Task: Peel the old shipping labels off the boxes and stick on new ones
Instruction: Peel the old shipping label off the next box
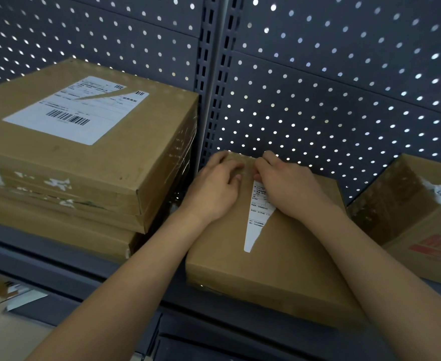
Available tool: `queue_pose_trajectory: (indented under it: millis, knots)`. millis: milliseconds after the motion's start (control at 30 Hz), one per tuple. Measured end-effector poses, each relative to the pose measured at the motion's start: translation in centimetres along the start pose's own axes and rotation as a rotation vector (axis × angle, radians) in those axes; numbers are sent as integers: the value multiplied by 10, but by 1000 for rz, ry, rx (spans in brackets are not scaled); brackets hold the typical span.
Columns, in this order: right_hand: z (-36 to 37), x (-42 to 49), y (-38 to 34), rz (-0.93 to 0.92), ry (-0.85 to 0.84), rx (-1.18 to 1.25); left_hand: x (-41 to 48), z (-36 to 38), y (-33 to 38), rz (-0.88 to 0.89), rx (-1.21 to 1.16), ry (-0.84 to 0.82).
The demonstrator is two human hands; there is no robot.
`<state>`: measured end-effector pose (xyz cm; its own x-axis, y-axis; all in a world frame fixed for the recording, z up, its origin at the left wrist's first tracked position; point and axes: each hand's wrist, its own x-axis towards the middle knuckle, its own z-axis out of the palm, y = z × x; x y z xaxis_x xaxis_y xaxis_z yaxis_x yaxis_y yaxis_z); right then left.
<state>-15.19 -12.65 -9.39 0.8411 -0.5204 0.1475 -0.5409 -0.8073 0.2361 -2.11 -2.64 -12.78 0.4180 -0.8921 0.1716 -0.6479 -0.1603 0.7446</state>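
Grip of right hand (289, 188): fingers curled over the top end of the torn label strip (256, 225); I cannot tell whether an edge is pinched. Left hand (214, 186) presses bent fingers on the box (279, 269) beside the strip; I cannot tell if it holds anything. Box lies on the shelf (214, 308), strip stuck along its top. Risk: the strip tapers to a point, so a hurried or steep pull could tear it short and leave paper scraps, like those on the neighbouring box (409, 204).
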Motion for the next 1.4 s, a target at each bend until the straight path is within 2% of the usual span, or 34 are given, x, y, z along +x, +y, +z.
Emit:
queue_pose_trajectory:
  millis: [233,467,767,867,1067,1400]
  knots:
    - [7,-6,7,81,47,207,-1,-1,3,0,-21,12]
    - [4,-12,18,36,47,504,-1,-2,3,6,-41,5]
    - [5,-4,20,62,70,650,0,-1,1,-1,-33,9]
    - [5,1,18,63,90,607,0,0,1,-4,-26,10]
    - [9,-2,12,9,102,289,0,0,1,4,-15,18]
    - [7,-6,10,17,58,218,-1,-1,4,7,3,23]
